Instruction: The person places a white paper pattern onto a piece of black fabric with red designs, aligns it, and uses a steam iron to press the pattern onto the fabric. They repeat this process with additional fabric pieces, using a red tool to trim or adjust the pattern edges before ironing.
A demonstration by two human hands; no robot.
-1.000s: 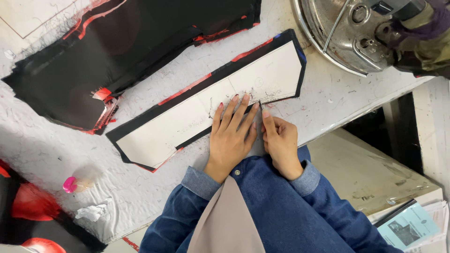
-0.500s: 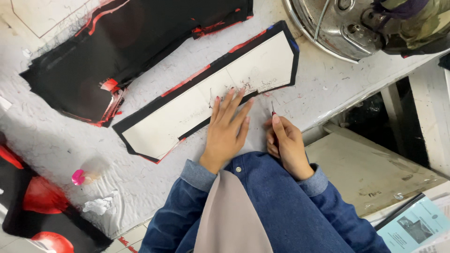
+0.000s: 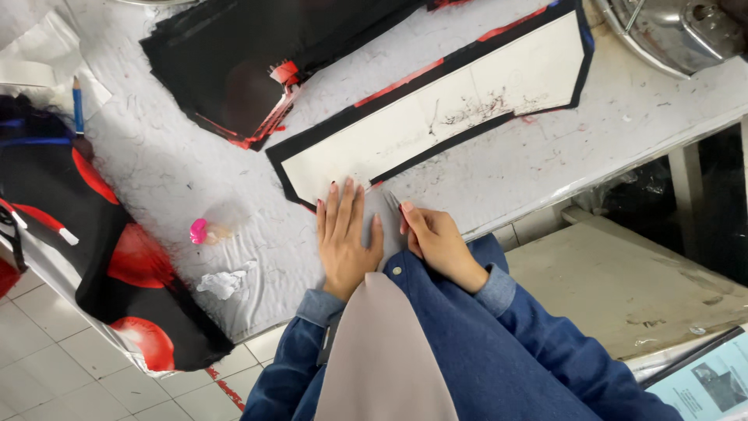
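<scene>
A long cream card template (image 3: 436, 117) lies on a black fabric piece (image 3: 467, 62) with red edging, on the white worktable (image 3: 195, 179). My left hand (image 3: 343, 238) lies flat on the table, fingers stretched out, its fingertips touching the template's near left end. Just to its right, my right hand (image 3: 436, 242) is closed around a thin grey tool (image 3: 392, 200) whose tip points at the fabric's edge. Blue denim sleeves cover both arms.
A stack of black and red fabric pieces (image 3: 249, 62) lies at the back left. A pink small object (image 3: 199, 231), crumpled white paper (image 3: 222, 282) and a blue pencil (image 3: 77, 105) are on the left. Black-and-red fabric (image 3: 101, 265) hangs off the left edge. A metal machine (image 3: 678, 31) is at the top right.
Both hands have shifted from the template's middle to its near left end. The left hand now rests mostly on the table instead of on the card.
</scene>
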